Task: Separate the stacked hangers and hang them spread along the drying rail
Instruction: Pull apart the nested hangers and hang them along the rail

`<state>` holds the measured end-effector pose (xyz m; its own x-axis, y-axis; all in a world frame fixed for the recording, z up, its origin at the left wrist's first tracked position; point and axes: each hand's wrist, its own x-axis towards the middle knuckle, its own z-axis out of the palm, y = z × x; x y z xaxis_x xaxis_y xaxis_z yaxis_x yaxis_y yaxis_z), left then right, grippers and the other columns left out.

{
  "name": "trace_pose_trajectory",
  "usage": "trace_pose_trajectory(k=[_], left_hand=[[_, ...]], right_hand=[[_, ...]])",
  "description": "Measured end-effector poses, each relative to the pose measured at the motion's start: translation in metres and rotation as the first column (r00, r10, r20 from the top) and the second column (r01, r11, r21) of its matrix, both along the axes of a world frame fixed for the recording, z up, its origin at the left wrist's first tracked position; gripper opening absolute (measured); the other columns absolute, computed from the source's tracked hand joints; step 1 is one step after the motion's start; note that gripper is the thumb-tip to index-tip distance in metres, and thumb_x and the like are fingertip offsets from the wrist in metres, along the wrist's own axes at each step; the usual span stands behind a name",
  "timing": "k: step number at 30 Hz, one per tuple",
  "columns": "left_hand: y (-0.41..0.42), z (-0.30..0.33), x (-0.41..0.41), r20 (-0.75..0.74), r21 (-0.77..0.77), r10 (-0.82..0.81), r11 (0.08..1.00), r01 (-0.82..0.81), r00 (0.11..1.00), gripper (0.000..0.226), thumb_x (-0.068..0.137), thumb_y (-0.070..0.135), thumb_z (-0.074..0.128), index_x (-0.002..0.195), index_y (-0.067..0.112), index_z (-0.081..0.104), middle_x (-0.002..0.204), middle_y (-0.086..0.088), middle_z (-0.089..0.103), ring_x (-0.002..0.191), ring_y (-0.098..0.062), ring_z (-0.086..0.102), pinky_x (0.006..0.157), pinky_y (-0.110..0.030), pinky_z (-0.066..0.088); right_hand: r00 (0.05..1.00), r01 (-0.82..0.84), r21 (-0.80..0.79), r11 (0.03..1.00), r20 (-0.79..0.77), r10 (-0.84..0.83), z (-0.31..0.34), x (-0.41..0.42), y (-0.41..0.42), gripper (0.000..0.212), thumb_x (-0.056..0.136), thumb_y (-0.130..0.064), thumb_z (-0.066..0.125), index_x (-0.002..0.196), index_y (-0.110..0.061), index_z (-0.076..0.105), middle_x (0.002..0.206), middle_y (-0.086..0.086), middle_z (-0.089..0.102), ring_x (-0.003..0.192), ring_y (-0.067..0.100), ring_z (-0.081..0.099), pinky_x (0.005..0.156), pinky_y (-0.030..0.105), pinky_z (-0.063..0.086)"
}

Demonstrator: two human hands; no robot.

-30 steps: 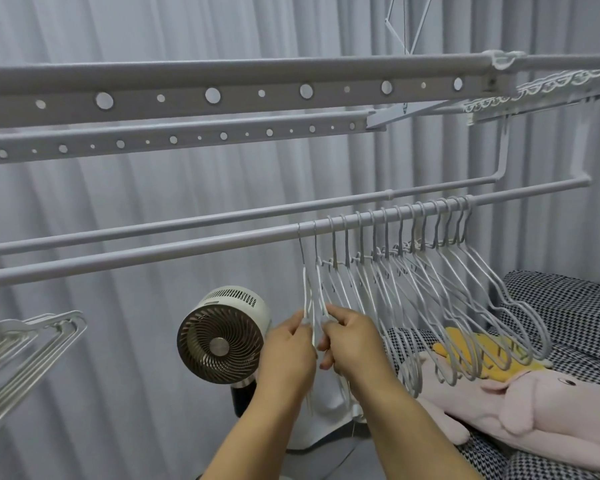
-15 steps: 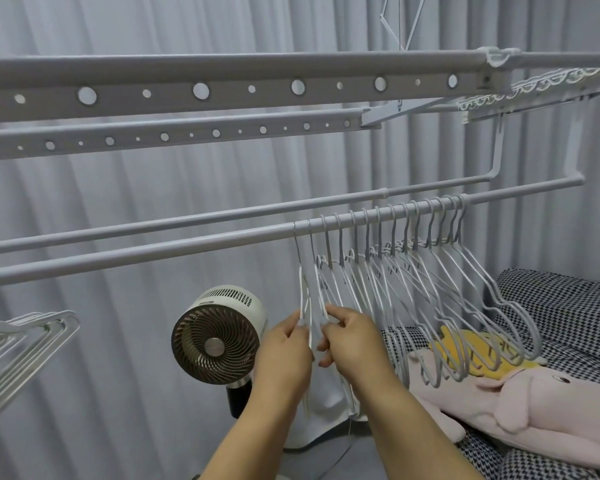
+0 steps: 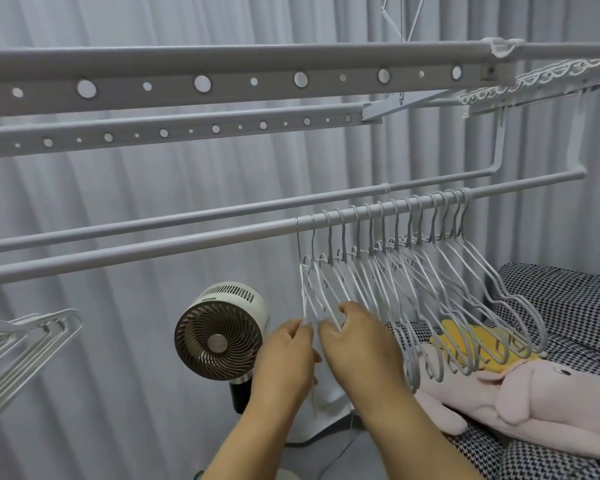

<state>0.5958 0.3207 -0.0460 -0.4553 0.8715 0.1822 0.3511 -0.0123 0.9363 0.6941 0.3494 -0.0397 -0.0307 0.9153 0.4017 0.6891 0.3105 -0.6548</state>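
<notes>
White wire hangers [image 3: 430, 271] hang in a tight row from the near drying rail [image 3: 153, 252], hooks side by side toward its right end, their shoulders fanning down and to the right. I have both hands up at the row's left end. My left hand [image 3: 284, 362] pinches the wire of the leftmost hanger [image 3: 305, 292] between thumb and fingertips, fingers curled round it. My right hand [image 3: 357, 344], just beside it, pinches the arm of the next hanger [image 3: 326, 289]; both hooks sit on the rail. A second loose bundle of hangers [image 3: 25, 344] pokes in at the far left edge, well apart from the row; I cannot tell what it hangs from. Nothing here works as a container. A round fan [image 3: 219, 341] stands below the rail in front of the grey curtain [image 3: 118, 393], and a pink plush toy [image 3: 534, 393] lies on the checked bedding [image 3: 568, 299] under the hangers' right side.
</notes>
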Motion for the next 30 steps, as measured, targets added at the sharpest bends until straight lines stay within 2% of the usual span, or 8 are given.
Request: trace_pose_trajectory(k=[2,5,9,12,15,21,25,30], left_hand=[[-0.002,-0.001,-0.002,-0.029,-0.004,-0.007,1.000,0.007,1.000,0.038,0.100,0.034,0.041,0.075,0.014,0.060,0.073,-0.006,0.070,0.048,-0.016,0.058,0.057,-0.032,0.048],[-0.008,-0.002,-0.005,-0.088,-0.012,-0.011,1.000,0.010,0.996,0.040,0.100,0.037,0.040,0.079,0.012,0.063,0.076,-0.005,0.072,0.054,-0.019,0.065,0.060,-0.033,0.050],[-0.019,-0.004,-0.012,-0.120,-0.018,-0.016,1.000,0.014,0.993,0.040,0.099,0.039,0.041,0.083,0.013,0.067,0.076,0.000,0.070,0.063,-0.017,0.069,0.072,-0.040,0.056],[-0.031,-0.007,-0.023,-0.164,-0.010,-0.010,1.000,0.008,0.986,0.050,0.095,0.049,0.038,0.079,0.010,0.066,0.075,-0.004,0.070,0.074,-0.025,0.069,0.076,-0.048,0.056],[-0.045,-0.011,-0.040,-0.169,-0.001,0.026,1.000,-0.027,0.985,0.060,0.081,0.059,0.031,0.078,0.008,0.062,0.077,-0.009,0.070,0.082,-0.028,0.067,0.079,-0.051,0.055],[-0.075,-0.013,-0.076,-0.098,-0.002,0.112,0.994,-0.113,0.989,0.047,0.089,0.054,0.036,0.080,0.021,0.068,0.080,0.000,0.073,0.084,-0.020,0.069,0.083,-0.050,0.054],[-0.086,-0.015,-0.102,-0.046,-0.015,0.192,0.981,-0.193,0.980,0.047,0.080,0.061,0.036,0.079,0.027,0.068,0.082,0.003,0.073,0.085,-0.021,0.069,0.084,-0.050,0.055],[-0.092,-0.012,-0.126,-0.021,0.010,0.301,0.954,-0.301,0.953,0.047,0.074,0.061,0.039,0.072,0.024,0.068,0.079,0.000,0.072,0.085,-0.028,0.068,0.084,-0.054,0.054]], right_hand=[[0.996,0.066,0.046,0.997,0.058,-0.069,0.002,0.000,-0.005,0.048,0.094,-0.047,0.043,0.129,-0.017,0.052,0.120,0.001,0.061,0.108,0.022,0.057,0.077,0.031,0.044],[0.992,0.105,0.087,0.991,0.059,-0.111,0.007,0.001,-0.010,0.048,0.093,-0.048,0.042,0.129,-0.017,0.053,0.122,0.000,0.060,0.114,0.020,0.051,0.083,0.032,0.043],[0.996,0.086,0.127,0.988,-0.016,-0.084,0.010,-0.005,-0.022,0.046,0.093,-0.046,0.045,0.129,-0.019,0.054,0.124,-0.002,0.058,0.117,0.017,0.046,0.090,0.032,0.042],[0.997,0.022,0.160,0.987,-0.076,-0.010,0.008,-0.018,-0.035,0.043,0.092,-0.045,0.048,0.127,-0.021,0.055,0.125,-0.005,0.058,0.118,0.014,0.045,0.093,0.029,0.042],[0.991,-0.052,0.163,0.985,-0.111,0.071,0.003,-0.036,-0.046,0.039,0.092,-0.046,0.050,0.122,-0.022,0.058,0.121,-0.008,0.059,0.116,0.012,0.048,0.094,0.027,0.042],[0.957,-0.214,0.065,0.975,-0.189,0.222,-0.006,-0.079,-0.064,0.036,0.089,-0.046,0.053,0.114,-0.021,0.062,0.111,-0.005,0.061,0.108,0.015,0.054,0.093,0.034,0.047],[0.932,-0.292,0.027,0.956,-0.215,0.291,-0.008,-0.107,-0.072,0.031,0.087,-0.048,0.054,0.102,-0.024,0.065,0.100,-0.006,0.064,0.097,0.016,0.057,0.085,0.033,0.049],[0.885,-0.411,0.008,0.912,-0.235,0.401,-0.005,-0.132,-0.072,0.031,0.086,-0.048,0.056,0.099,-0.023,0.067,0.094,-0.005,0.068,0.092,0.014,0.062,0.081,0.031,0.050]])
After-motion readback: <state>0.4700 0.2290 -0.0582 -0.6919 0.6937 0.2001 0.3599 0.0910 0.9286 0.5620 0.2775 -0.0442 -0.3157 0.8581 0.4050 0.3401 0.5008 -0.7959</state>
